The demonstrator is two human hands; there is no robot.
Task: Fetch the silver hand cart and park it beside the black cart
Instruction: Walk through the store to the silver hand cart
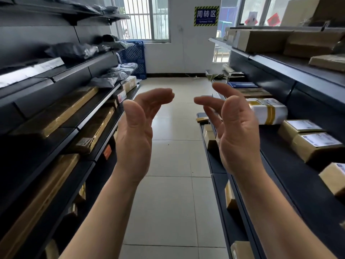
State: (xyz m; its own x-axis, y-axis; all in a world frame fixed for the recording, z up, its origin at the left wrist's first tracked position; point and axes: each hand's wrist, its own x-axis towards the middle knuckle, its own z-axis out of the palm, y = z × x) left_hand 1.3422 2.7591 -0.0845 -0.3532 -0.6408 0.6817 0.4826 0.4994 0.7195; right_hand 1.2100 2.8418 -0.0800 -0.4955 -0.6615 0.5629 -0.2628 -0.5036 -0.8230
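Silver hand cart: this view does not show where it stands. The left hand (136,131) and right hand (237,131) are raised over the tiled floor (173,184), palms facing each other and apart, fingers relaxed and lightly curved, holding nothing. Dark shelves (308,184) bearing cardboard boxes (315,146) flank them.

The left forearm (101,212) and right forearm (278,212) are bare from the lower frame edge up to the wrists, skin only, with faint folds where each wrist bends. The left grip (136,131) and right grip (238,131) are bare too: broad thumbs, creased palms, and fingertips (165,95) slightly blurred.
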